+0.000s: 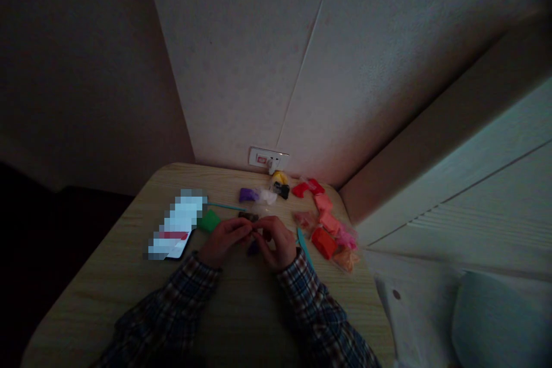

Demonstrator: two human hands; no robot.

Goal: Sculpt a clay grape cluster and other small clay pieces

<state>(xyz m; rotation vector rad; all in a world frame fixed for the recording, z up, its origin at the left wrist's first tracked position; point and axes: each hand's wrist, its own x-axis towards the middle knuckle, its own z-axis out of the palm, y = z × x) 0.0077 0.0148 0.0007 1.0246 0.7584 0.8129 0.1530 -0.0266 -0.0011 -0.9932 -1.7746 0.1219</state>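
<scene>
My left hand (225, 240) and my right hand (276, 241) meet over the table, thumbs and fingers pinched together at the tips. Whatever lies between the fingertips is too small and dark to make out. Just behind the fingers is a dark brownish piece (248, 215). A dark bluish piece (253, 249) shows partly below them. Left of my left hand sits a green block that looks like modelling clay (209, 221). Close to my right wrist lies a flat turquoise tool (304, 247). A thin teal stick (226, 206) rests behind my left hand.
A lit phone (179, 224) lies at left. Small packets, purple (248, 194), white (267, 197), yellow (279, 177) and black (282, 190), line the back. Red (308, 187), coral (329, 222), orange-red (323, 243), pink (346, 237) and peach (346, 259) ones are at right. A wall socket (268, 158) is behind.
</scene>
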